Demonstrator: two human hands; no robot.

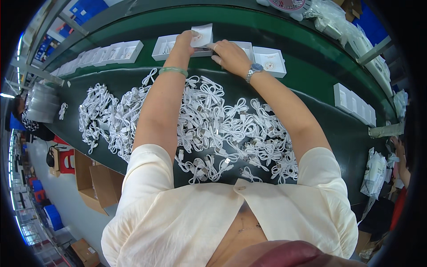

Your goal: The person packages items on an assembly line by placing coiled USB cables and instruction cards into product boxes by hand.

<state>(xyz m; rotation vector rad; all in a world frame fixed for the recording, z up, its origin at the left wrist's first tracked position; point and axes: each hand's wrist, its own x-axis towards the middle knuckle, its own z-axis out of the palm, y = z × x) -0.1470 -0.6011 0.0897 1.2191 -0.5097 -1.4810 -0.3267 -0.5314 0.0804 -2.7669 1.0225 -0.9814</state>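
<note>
On the far side of the bench my left hand (184, 41) pinches a white card (202, 35) with a small printed mark. The card is tilted up over a row of open white boxes. My right hand (230, 56) reaches in from the right, its fingertips at the card's lower corner and its thumb apart from the fingers. Left of my left hand, an open white box (161, 50) has a white cable in it. To the right of my right hand lies a white box (270, 62) with a similar card on top. Loose coiled white USB cables (202, 107) are heaped under my forearms.
More open white boxes stand in a row (104, 54) at the left and another row (354, 104) at the right. Plastic-wrapped stacks (42, 103) sit at the bench's left end. A cardboard box (95, 182) stands on the floor. Another person's arm (401, 162) shows at the right.
</note>
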